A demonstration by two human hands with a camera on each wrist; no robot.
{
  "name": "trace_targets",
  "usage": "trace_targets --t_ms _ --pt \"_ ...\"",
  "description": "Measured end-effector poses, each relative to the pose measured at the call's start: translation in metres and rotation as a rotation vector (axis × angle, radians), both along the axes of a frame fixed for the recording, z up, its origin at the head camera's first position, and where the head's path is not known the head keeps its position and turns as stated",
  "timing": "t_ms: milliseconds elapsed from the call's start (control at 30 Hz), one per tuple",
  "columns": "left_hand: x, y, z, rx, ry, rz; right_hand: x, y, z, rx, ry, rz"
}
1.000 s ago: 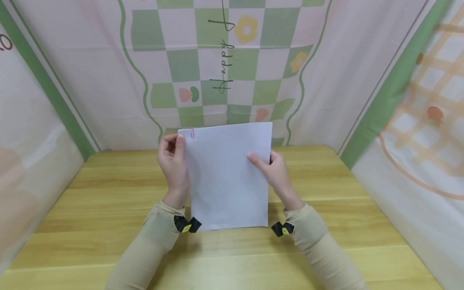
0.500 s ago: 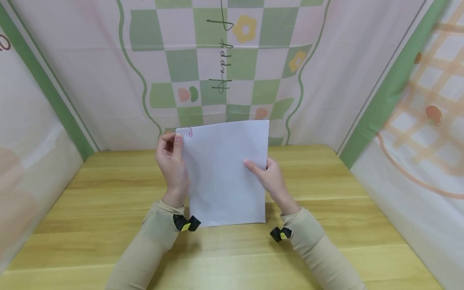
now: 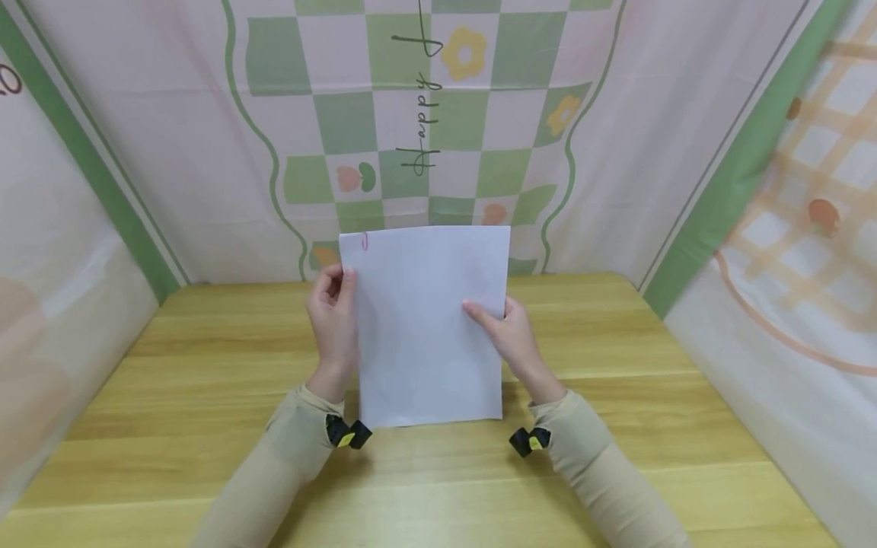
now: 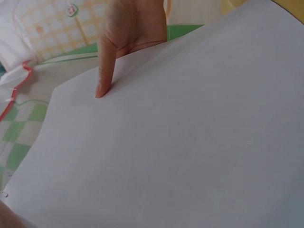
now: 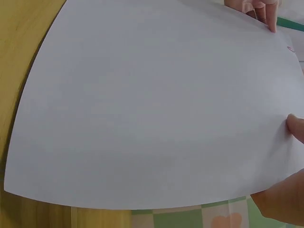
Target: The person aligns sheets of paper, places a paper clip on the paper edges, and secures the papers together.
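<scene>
White paper (image 3: 428,327) stands upright, facing me, between both hands in the head view. A small pink paper clip (image 3: 365,240) sits on its top edge near the left corner. My left hand (image 3: 333,320) pinches the left edge below that corner, thumb on the front face. Lower down the opposite edge, my right hand (image 3: 515,339) grips the paper, its thumb (image 5: 295,126) flat on the front and the other fingers hidden behind. The right wrist view shows the left fingers (image 5: 270,16) at the far edge, close to the clip (image 5: 290,49).
Beneath the paper lies a wood-grain table (image 3: 438,495). A cloth backdrop (image 3: 404,122) with green checks and flowers hangs behind it, and further printed cloths (image 3: 808,228) enclose both sides. Each sleeve (image 3: 301,434) bears a small black camera (image 3: 348,432) at the wrist.
My left hand has slid down the left edge, away from the clipped corner. The paper's left corner has risen slightly, and my right hand has shifted a little left and down.
</scene>
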State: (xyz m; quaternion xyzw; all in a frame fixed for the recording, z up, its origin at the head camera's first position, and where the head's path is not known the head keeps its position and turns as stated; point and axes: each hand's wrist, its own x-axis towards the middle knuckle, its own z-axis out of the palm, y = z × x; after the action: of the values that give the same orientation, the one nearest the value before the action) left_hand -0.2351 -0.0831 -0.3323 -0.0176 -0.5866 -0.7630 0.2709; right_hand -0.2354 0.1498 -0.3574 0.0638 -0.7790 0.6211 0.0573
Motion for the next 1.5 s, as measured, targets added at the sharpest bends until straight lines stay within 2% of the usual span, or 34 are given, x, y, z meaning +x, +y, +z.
trace_targets --t_ms 367,600,867,1000,1133,1500 --pt "0.005 -0.005 -0.028 -0.187 -0.180 -0.149 -0.004 0.001 0.000 -0.021 -0.027 0.001" --pt "0.010 -0.006 -0.041 -0.249 -0.220 -0.219 -0.007 0.002 0.000 -0.017 -0.054 -0.016" --pt "0.013 -0.004 -0.046 -0.269 -0.282 -0.238 -0.010 0.003 0.001 -0.009 -0.082 -0.028" --pt "0.013 -0.001 -0.047 -0.274 -0.283 -0.228 -0.011 0.004 0.002 -0.003 -0.094 -0.033" --pt "0.011 0.001 -0.048 -0.283 -0.287 -0.220 -0.014 0.007 0.001 0.019 -0.106 -0.020" --pt "0.001 0.002 -0.046 -0.287 -0.382 -0.222 -0.025 0.019 -0.003 0.109 -0.190 0.052"
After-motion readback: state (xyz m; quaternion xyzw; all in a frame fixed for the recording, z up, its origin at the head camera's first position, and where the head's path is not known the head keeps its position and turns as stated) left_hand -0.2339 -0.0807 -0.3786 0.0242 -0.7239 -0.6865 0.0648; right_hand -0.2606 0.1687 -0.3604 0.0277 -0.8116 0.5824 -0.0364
